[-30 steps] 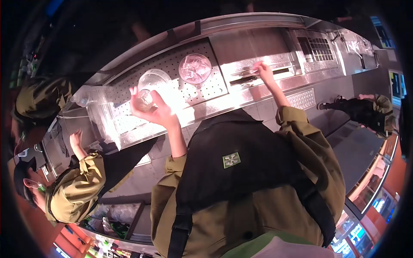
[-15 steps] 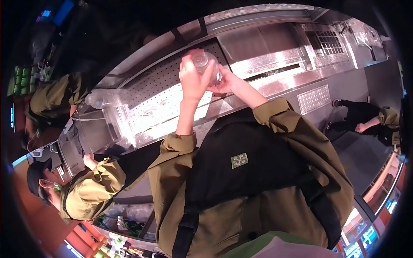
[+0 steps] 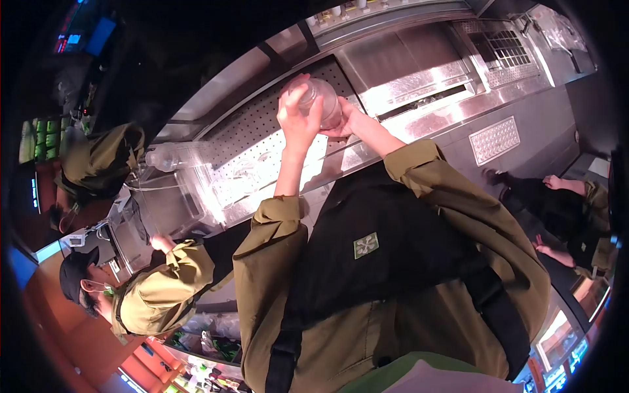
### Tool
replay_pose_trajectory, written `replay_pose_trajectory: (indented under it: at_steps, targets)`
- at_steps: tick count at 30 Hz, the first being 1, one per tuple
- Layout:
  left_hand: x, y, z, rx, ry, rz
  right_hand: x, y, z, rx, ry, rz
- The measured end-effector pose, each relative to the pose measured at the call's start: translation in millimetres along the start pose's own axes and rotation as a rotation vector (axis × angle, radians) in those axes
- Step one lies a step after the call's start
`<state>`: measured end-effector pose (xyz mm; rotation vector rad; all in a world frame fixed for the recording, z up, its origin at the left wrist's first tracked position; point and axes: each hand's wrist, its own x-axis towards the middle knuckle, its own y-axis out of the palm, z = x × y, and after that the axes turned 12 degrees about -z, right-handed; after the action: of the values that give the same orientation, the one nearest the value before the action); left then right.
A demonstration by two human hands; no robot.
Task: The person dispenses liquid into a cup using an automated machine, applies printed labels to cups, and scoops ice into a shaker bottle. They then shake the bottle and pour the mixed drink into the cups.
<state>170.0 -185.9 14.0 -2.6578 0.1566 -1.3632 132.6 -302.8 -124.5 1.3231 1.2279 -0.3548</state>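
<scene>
Here's the steel bench across the upper frame | perforated panel, left of upper centre | clear container, upper centre | left hand grip wrapping it, right hand cupping its right side, presumably for steadiness

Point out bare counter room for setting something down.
The perforated panel looks bare along its far side, left of the left hand. The smooth steel panel left of the grid also looks bare. Crowded: around the clear container between that hand and the right hand, and by the clear vessel at the left end. Glare obscures nearer parts.
</scene>
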Motion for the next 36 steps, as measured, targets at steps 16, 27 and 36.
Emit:
replay_pose_trajectory:
  at_steps: [16, 27, 36]
  targets:
    - [8.8, -47.2, -138.0, 0.089, 0.399, -0.413, -150.9, 81.0, -91.5, -0.250, -0.543, 0.446]
    - [-6.5, -31.2, -226.3, 0.193, 0.541, -0.558, -228.5, 86.6, -122.8, -0.660, -0.903, 0.713]
    - [-4.5, -20.7, -284.7, 0.277, 0.737, -0.646, -251.0, 90.6, -143.9, -0.635, -0.249, 1.292]
